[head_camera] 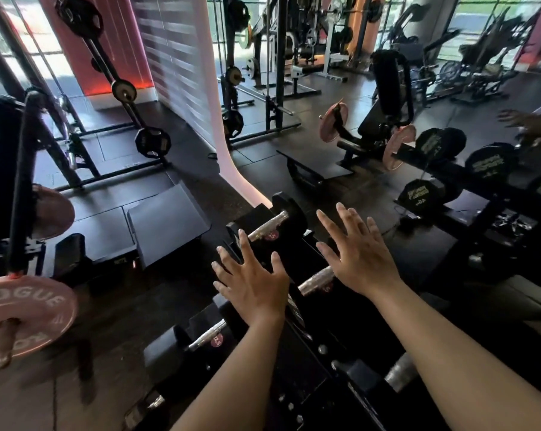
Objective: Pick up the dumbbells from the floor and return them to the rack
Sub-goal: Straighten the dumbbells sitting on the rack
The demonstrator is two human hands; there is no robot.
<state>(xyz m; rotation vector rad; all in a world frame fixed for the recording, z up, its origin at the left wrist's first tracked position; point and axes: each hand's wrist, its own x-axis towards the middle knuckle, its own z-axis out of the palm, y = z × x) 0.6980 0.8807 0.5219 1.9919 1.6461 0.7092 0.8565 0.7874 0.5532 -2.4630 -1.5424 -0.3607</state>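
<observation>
Both my hands hover empty, fingers spread, above a black dumbbell rack point(297, 377) at the bottom centre. My left hand point(252, 283) hangs over the rack's left side; my right hand point(356, 255) is a little further out. Three small black dumbbells with silver knurled handles rest on the rack: one at the far end point(267, 227), one between my hands point(317, 279), one under my left forearm point(207, 335). Another silver handle point(398, 371) shows by my right forearm. No dumbbell on the floor is in sight.
A second rack of large round-headed dumbbells point(483, 164) stands at the right. A pink plate-loaded machine point(23, 309) crowds the left. Flat black pads point(166, 220) lie on the floor ahead. Benches and squat racks fill the back. Another person's hand point(525, 121) shows at the right edge.
</observation>
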